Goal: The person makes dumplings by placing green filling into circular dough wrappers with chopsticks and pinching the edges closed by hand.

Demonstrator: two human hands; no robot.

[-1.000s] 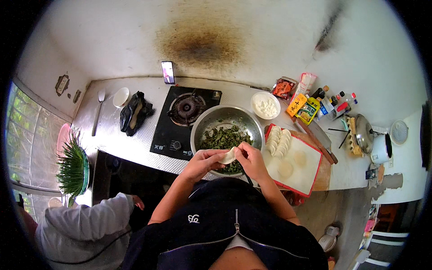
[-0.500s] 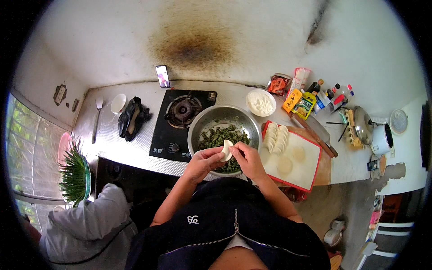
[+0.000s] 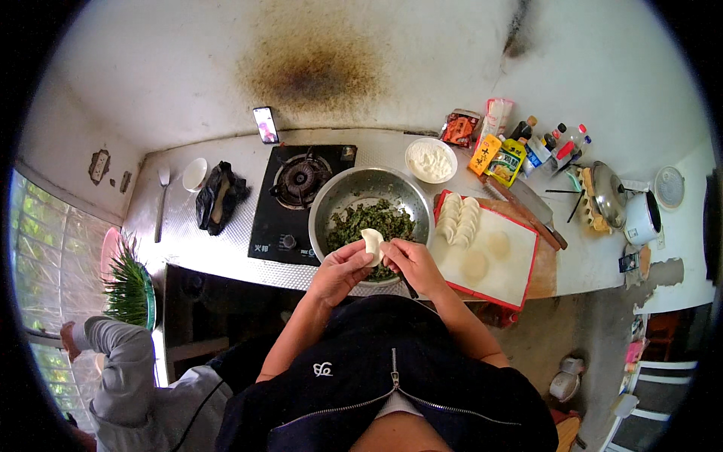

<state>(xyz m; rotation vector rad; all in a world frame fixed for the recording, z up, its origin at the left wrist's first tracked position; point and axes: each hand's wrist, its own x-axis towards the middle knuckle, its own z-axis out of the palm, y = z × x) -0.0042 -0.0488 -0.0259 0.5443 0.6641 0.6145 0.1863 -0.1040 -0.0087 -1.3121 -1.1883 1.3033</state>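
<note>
Biggest thing here is the silvery textured metal countertop (image 3: 218,256); off at the lower left there's a person in a grey long-sleeved top (image 3: 143,399), well apart from the action. A black rectangular glass-topped gas stove (image 3: 290,215) sits on the counter; over to the right, a white rectangular sheet with a red border (image 3: 504,275) lies on a brown wooden board (image 3: 544,280); between stove and sheet there's a wide round stainless steel bowl (image 3: 322,218) holding chopped dark-green filling (image 3: 380,215); past that, near the wall side, a smaller round white bowl (image 3: 422,179) of white floury stuff.

Now the hands — both are over the near side of the steel bowl; the left hand (image 3: 340,271) has thumb and fingers closed on a pale half-moon dough dumpling (image 3: 371,245); the right hand (image 3: 413,264) is narrow too, fingertips drawn together on the dumpling's right edge. Overlapping pale crescent dumplings (image 3: 457,220) lie in two rows on the sheet; two flat round dough wrappers (image 3: 474,266) are near them.

My read: this is the edge-pinching step; can't tell if the seam's fully closed — so the next move calls for a light left grip and small, even right-hand pinches.
</note>
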